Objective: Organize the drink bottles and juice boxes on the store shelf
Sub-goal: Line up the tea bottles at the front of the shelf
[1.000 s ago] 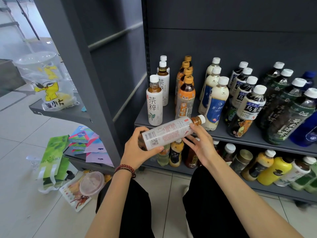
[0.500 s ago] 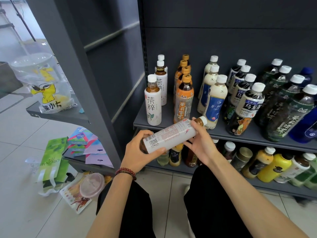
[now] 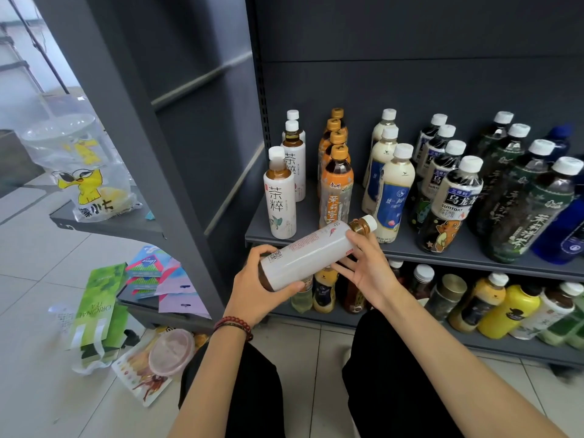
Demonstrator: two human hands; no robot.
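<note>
The white-labelled plastic bottle of brown tea (image 3: 313,254) lies tilted in the air just before the front edge of the dark grey metal shelf (image 3: 442,257). The left hand (image 3: 256,289) is wrapped round its base and the right hand (image 3: 366,267) pinches its shoulder below the cap. Full, it should be fairly heavy, stiff and smooth-sleeved, so it is best gripped mid-body to stand it by the matching white tea bottles (image 3: 279,197).

Both bare forearms reach forward from the bottom edge and converge. The left hand (image 3: 252,289) wraps fingers and thumb round the base end of a white-labelled plastic bottle of brown tea (image 3: 311,254), which lies tilted, cap up toward the right. The right hand (image 3: 368,268) takes the bottle's neck end, thumb laid over the shoulder, the other fingers nearly straight underneath, palm turned toward the left hand
</note>
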